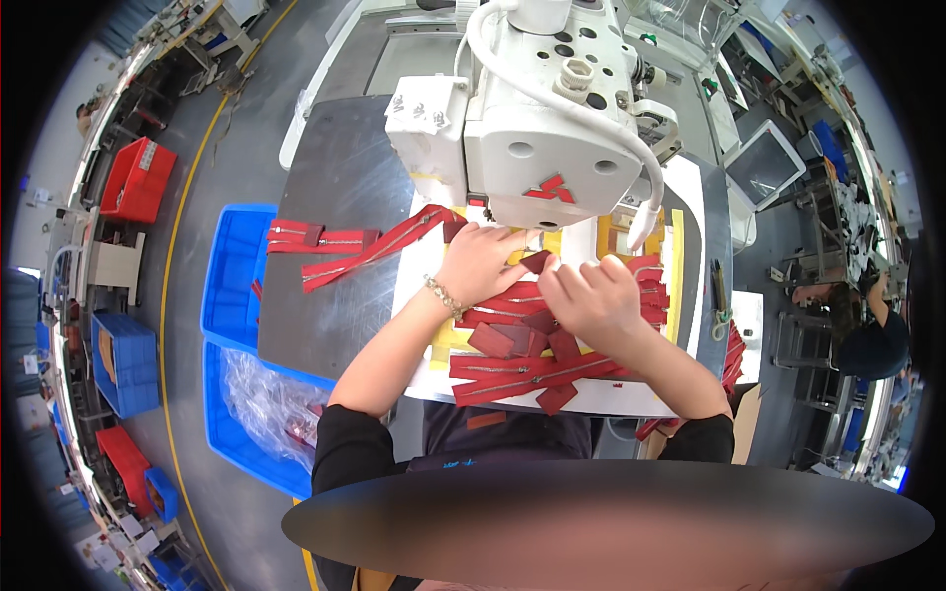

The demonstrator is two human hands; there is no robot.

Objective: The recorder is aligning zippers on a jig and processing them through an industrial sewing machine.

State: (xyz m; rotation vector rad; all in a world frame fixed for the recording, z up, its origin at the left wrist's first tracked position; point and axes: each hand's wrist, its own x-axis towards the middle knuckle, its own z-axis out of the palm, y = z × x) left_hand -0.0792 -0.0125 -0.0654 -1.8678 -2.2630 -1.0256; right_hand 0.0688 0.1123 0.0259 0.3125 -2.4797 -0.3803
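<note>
Below the head of a white sewing machine [552, 148], my two hands meet at a small dark red fabric tab [535, 261]. My left hand [478, 264], with a beaded bracelet at its wrist, reaches in from the left and has the tab's edge between thumb and forefinger. Curled fingers of my right hand [596, 303] pinch the tab from the other side. Red zippers [404, 244] run leftward from beside my left hand. More red zippers [522, 377] and loose dark red fabric pieces [512, 340] lie under and in front of my hands.
Two blue bins [232, 266] stand left of the metal table [325, 177], the nearer one holding clear plastic [261, 394]. Scissors or snips [720, 295] lie at the table's right edge. A screen [766, 165] stands behind them. Another person [877, 340] sits far right.
</note>
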